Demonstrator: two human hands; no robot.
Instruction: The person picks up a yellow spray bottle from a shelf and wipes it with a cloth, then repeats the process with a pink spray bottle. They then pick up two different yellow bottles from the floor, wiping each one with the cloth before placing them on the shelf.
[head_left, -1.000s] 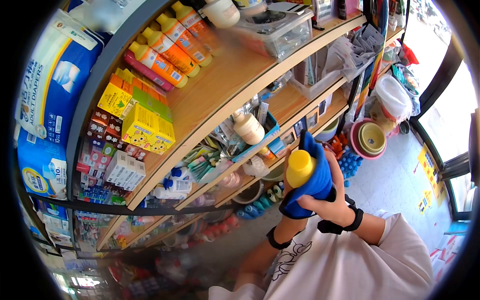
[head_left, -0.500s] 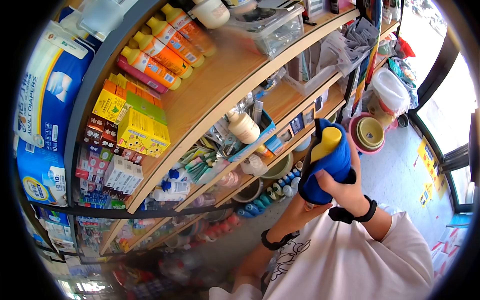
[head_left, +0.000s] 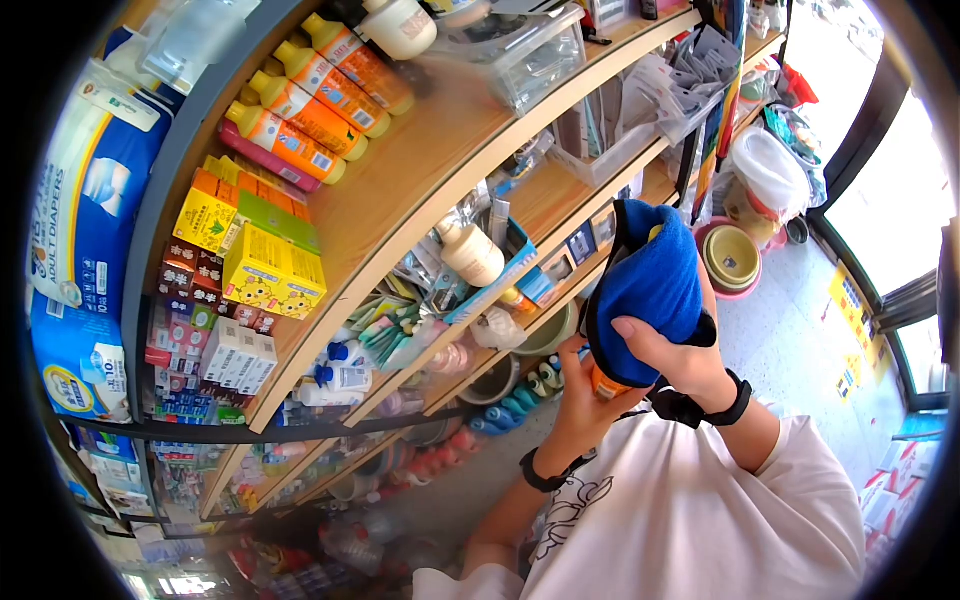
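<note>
A blue cloth with black edging wraps an orange bottle. Only a little of the bottle's lower end and a sliver of yellow at the top show. My right hand is closed round the cloth, its thumb pressed on the front, with the bottle inside. My left hand grips the bottle's lower end below the cloth. Similar orange bottles with yellow caps lie side by side in the picture on the wooden shelf.
Yellow boxes and other small cartons are on the shelf. A white pump bottle and bagged goods fill the lower levels. Stacked basins stand on the floor near the glass door. Diaper packs are at the left.
The cloth now covers most of the bottle's yellow top, which was plainly exposed before. The left hand's fingers have come up round the bottle's lower end. The view has shifted slightly.
</note>
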